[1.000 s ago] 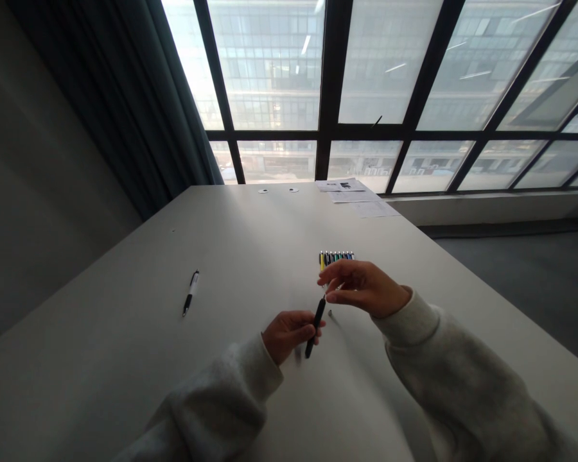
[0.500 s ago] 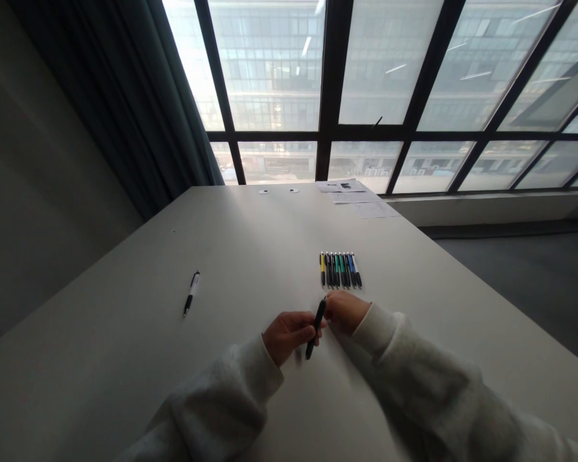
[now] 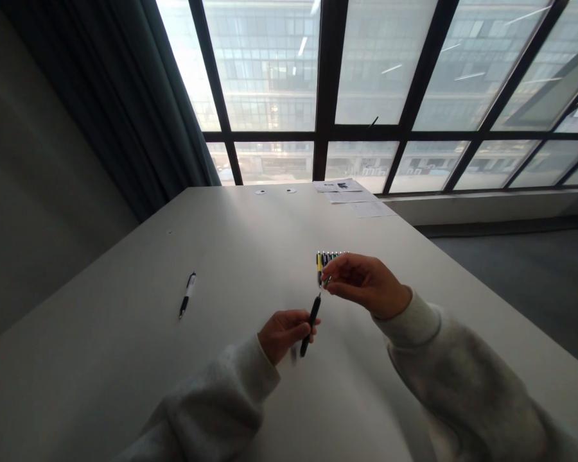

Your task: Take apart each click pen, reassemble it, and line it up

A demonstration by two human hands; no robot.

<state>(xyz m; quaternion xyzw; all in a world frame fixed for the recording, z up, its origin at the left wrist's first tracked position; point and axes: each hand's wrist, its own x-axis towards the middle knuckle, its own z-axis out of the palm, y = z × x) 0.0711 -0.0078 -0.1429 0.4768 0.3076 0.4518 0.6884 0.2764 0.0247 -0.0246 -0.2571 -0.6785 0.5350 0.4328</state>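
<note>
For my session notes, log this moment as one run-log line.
left hand: holds black pen | right hand: pinches small metal piece | nearby: row of pens

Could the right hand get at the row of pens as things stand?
Probably yes: the right hand hangs just in front of the row of pens, with nothing seen between them, though its fingers pinch a small part that might need freeing first.

A black pen (image 3: 311, 325) is held tilted in the left hand (image 3: 284, 335), its upper end just below the right hand (image 3: 366, 285). A small metal piece (image 3: 326, 281), perhaps a pen part though blurred, is pinched by the right fingertips (image 3: 328, 277). A row of pens (image 3: 330, 259) is partly hidden behind them on the worktop (image 3: 125, 289); a white-barrelled pen (image 3: 187, 295) lies well apart.
</note>
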